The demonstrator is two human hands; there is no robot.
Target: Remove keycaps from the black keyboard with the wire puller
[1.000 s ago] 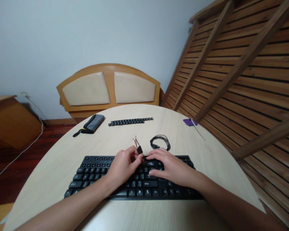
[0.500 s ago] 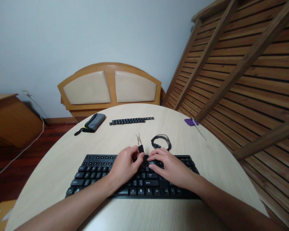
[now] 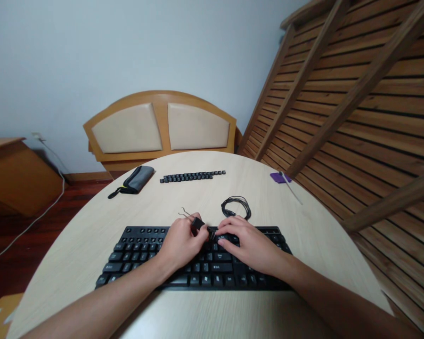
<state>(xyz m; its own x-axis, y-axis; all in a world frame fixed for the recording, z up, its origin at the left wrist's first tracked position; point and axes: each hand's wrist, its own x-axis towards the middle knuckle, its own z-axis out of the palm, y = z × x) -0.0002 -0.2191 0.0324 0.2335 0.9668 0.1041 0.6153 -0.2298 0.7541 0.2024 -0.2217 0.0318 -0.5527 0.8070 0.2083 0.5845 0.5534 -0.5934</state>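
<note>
My left hand (image 3: 182, 242) is closed around a keycap puller (image 3: 197, 223) with a black body and thin wire prongs. The prongs point up and to the left, and its lower end is over the upper middle of a black keyboard (image 3: 222, 268). Resting on the keyboard's right part, my right hand (image 3: 250, 246) has its fingers stretched out and holds nothing. Several positions in the keyboard's upper left rows have no keycaps. Removed black keycaps (image 3: 187, 177) lie in rows farther back on the table. My left hand partly hides the top rows.
A coiled black cable (image 3: 248, 210) lies just behind the keyboard. At the back left of the round table (image 3: 92, 221) is a grey and black pouch (image 3: 140, 180). A purple cloth (image 3: 276, 177) and a thin stick-like tool (image 3: 294, 190) are at the right edge.
The keycap puller has tipped over to the left, its prongs swinging from upright to up-left. My left hand has shifted slightly left, while my right hand has stayed in place.
</note>
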